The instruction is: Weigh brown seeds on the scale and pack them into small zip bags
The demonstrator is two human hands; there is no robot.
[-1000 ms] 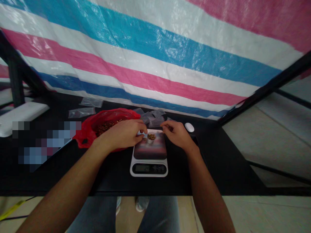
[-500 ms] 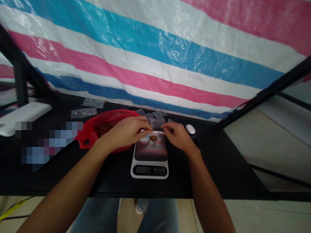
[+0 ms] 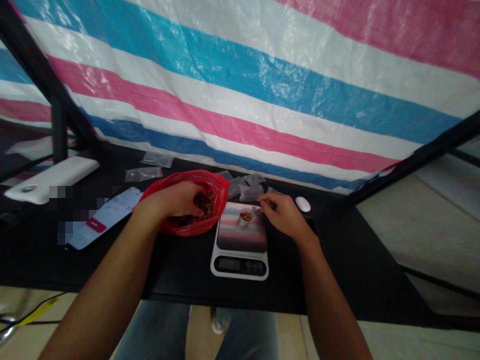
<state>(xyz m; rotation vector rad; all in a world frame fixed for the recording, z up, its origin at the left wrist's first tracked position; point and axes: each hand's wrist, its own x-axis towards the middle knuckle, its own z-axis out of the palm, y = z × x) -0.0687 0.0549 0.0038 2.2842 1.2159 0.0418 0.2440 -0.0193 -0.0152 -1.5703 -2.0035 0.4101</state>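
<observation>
We note left hand [image 3: 176, 200] curled into the red bag [image 3: 221, 190], right hand [image 3: 285, 216] pinched beside the cup [image 3: 244, 219] on the scale [image 3: 239, 266].

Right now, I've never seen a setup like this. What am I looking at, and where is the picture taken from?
This picture comes from a camera worn on a person's head, looking down at their own two bare hands. No machine appears here. The left hand reaches into a red bag of brown bits; I can't tell whether it's gripping any. The right hand is beside a small cup, which also holds brown bits and stands on a digital scale. Small clear bags lie on the black table, below a striped tarp.
</observation>
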